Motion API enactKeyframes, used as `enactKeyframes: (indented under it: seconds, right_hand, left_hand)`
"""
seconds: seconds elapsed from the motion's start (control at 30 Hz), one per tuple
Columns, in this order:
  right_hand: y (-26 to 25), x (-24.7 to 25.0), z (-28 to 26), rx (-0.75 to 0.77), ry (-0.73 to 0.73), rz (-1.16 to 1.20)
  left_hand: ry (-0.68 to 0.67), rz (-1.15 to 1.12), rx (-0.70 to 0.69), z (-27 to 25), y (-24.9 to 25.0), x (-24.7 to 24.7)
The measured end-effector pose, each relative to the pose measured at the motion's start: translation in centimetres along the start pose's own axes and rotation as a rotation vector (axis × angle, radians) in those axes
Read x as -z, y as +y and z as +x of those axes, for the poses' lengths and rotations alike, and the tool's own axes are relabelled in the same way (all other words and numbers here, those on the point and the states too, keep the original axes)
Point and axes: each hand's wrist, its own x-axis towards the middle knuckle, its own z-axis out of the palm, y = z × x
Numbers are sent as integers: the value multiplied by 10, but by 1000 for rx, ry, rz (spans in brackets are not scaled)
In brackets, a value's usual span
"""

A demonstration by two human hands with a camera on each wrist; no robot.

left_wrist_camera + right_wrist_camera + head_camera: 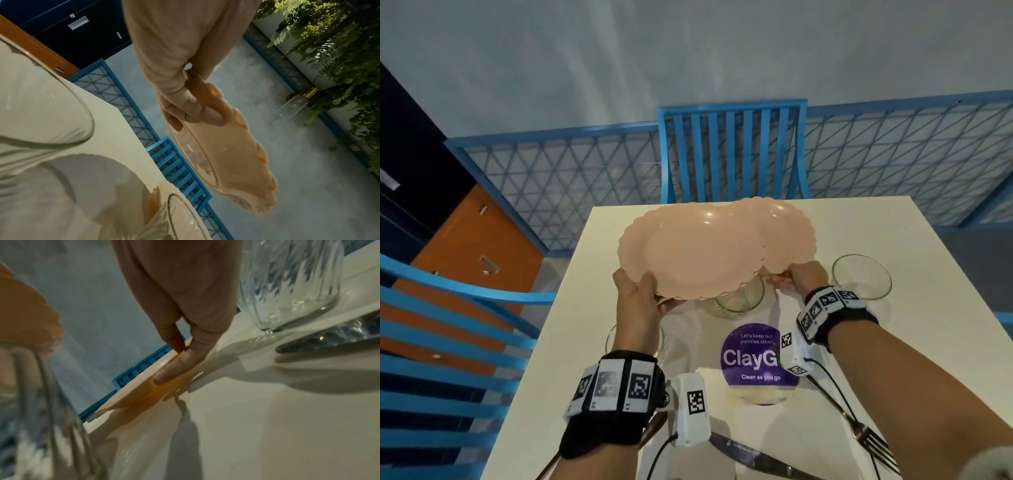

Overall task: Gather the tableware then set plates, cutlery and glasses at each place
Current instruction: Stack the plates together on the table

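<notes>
Both grips seemingly around plates (690, 253)

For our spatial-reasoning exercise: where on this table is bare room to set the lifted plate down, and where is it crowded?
Bare table shows at the far right corner beyond the right glass, and along the left edge beside the left hand. The near middle is crowded: glasses, purple sticker, knife, fork.

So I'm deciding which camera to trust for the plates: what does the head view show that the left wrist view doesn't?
Head view only: the right hand holding a second pink plate, a fork, a knife, a purple sticker.

Left wrist view only: the underside of the left hand's plate, green plants.

Both: the left hand gripping that plate's rim, glasses, white table.
</notes>
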Motion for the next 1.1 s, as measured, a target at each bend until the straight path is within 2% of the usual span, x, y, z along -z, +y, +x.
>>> enactKeyframes:
  seconds: [0.1, 0.3, 0.5, 0.6, 0.73, 0.87, 0.97, 1.1]
  right_hand:
    - [-3, -2, -6, 119, 84, -115]
    - [-33, -1, -52, 519, 230, -193]
    - [-70, 34, -105, 798, 370, -111]
    - [-86, 57, -140, 886, 406, -36]
    - [-90, 80, -184, 861, 279, 63]
    - [-62, 76, -231, 668, 48, 160]
    - [-27, 66, -261, 523, -31, 130]
    - [14, 59, -287, 414, -115, 140]
  left_hand:
    - [3, -8, -6, -4, 4, 4]
    - [15, -24, -28, -16, 15, 15]
    - [-3, 6, -55, -40, 23, 24]
    - [-36, 22, -55, -56, 26, 30]
    - [-82, 55, -38, -78, 24, 40]
    - [-131, 68, -26, -101, 18, 50]
    - [-176, 61, -28, -119, 14, 60]
    - [-244, 54, -16, -144, 11, 79]
